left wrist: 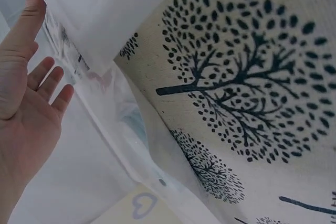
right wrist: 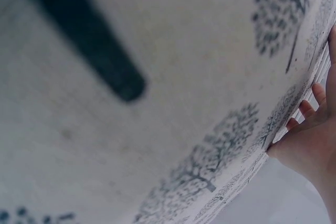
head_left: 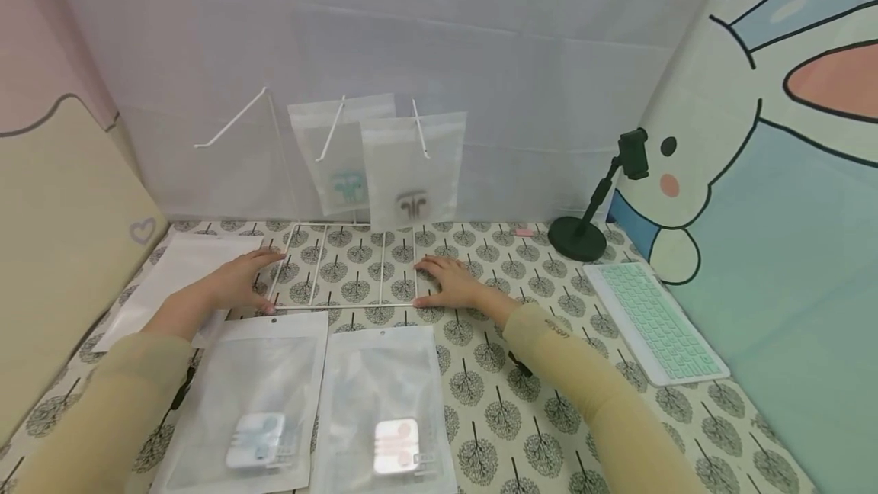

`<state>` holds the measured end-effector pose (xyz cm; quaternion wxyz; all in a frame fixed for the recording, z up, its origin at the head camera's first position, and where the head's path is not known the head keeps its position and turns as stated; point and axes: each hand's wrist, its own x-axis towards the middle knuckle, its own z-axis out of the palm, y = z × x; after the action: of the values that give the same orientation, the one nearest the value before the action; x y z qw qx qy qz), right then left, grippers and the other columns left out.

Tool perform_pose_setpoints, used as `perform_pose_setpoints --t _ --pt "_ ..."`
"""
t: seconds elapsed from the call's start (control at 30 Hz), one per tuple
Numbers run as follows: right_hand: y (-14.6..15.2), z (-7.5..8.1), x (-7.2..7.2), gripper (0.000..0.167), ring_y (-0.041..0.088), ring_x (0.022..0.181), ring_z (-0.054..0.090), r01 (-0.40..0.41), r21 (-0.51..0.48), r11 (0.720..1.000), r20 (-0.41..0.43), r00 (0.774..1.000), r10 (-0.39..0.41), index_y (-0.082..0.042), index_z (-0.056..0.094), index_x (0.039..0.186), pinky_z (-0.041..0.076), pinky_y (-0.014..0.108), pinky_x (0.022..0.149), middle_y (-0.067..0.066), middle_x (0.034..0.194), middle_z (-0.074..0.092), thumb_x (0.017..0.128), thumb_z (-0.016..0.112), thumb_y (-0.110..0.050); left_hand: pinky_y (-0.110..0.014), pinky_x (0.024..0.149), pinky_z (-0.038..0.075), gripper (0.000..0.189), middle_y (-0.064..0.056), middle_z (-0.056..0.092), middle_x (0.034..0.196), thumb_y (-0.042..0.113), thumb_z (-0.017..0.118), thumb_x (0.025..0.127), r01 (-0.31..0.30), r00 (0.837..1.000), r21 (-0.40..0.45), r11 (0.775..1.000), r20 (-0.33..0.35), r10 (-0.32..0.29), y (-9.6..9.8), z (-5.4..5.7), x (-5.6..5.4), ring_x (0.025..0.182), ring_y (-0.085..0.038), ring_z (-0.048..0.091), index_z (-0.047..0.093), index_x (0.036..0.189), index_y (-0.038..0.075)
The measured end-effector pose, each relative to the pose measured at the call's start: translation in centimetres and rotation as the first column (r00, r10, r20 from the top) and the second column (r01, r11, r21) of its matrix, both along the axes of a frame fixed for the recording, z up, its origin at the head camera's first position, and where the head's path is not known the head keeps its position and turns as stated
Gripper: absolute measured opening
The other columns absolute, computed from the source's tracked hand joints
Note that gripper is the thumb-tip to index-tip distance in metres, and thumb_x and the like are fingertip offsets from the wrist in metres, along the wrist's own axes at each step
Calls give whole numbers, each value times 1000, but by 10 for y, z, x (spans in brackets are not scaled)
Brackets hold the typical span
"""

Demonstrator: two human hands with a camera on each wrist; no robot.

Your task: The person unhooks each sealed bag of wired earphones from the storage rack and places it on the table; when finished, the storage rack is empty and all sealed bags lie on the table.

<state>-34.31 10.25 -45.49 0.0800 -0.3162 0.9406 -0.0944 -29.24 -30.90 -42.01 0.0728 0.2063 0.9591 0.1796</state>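
Note:
A white wire rack [head_left: 343,306] stands on the patterned cloth, its hooks rising at the back. My left hand [head_left: 236,280] is at the left side of its base, fingers spread and thumb near the front corner. At the opposite side, my right hand [head_left: 449,283] touches the base with relaxed fingers. Two frosted pouches hang from hooks: one with a teal earphone print [head_left: 348,187], another with a dark print [head_left: 413,206]. Two more pouches lie flat in front, a left one [head_left: 254,364] and a right one [head_left: 380,372], each with a white square case inside.
Under and beside my left forearm lie white pouches [head_left: 171,273]. To the right are a black phone stand [head_left: 579,238], a small pink object [head_left: 523,232] and a green-and-white keyboard [head_left: 655,322]. Curtains enclose the back and sides.

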Motion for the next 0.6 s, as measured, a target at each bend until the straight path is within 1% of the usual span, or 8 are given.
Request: perform_pose_setpoints --t 0.07,0.13,0.23,0.33,0.47,0.6 --pt "0 -1 0 84 32 143 20 0 0 1000 0 1000 0 -25 30 148 13 55 115 6 156 21 80 58 -66 -68 104 23 109 -34 21 147 44 82 63 -9 999 16 1000 31 8 -2 -3 -2 132 -55 20 28 145 -4" --pt "0 -1 0 84 32 143 20 0 7 1000 2 1000 0 -25 30 148 13 55 115 5 157 21 80 58 -66 -66 106 21 109 -34 23 147 47 81 64 -31 998 21 999 61 29 -4 -7 -4 133 -55 19 28 145 -4" --pt "0 0 0 84 32 143 19 2 6 1000 7 1000 -2 -24 30 148 13 55 115 6 157 21 80 58 -66 -65 107 20 109 -34 26 146 52 79 64 -57 995 14 998 79 56 -6 -10 -7 133 -54 20 31 144 -4" --pt "0 1 0 84 32 143 20 5 3 1000 7 1000 -5 -24 30 148 12 55 115 6 157 21 80 59 -65 -66 106 20 106 -33 27 146 53 78 65 -60 996 1 998 71 60 -8 -13 -9 133 -54 20 34 143 -3" --pt "0 2 0 84 32 143 20 7 1 1000 7 1000 -7 -24 30 148 12 54 115 6 156 21 80 59 -65 -67 105 21 100 -32 29 145 53 77 67 -34 998 -6 999 44 34 -10 -16 -11 132 -54 22 39 141 -2" --pt "0 2 0 85 32 143 20 2 -6 1000 14 1000 -2 -24 30 148 12 55 115 7 156 21 80 58 -66 -68 104 22 98 -31 29 144 53 77 68 -18 999 8 1000 39 18 -11 -18 -10 131 -54 23 40 140 -2"
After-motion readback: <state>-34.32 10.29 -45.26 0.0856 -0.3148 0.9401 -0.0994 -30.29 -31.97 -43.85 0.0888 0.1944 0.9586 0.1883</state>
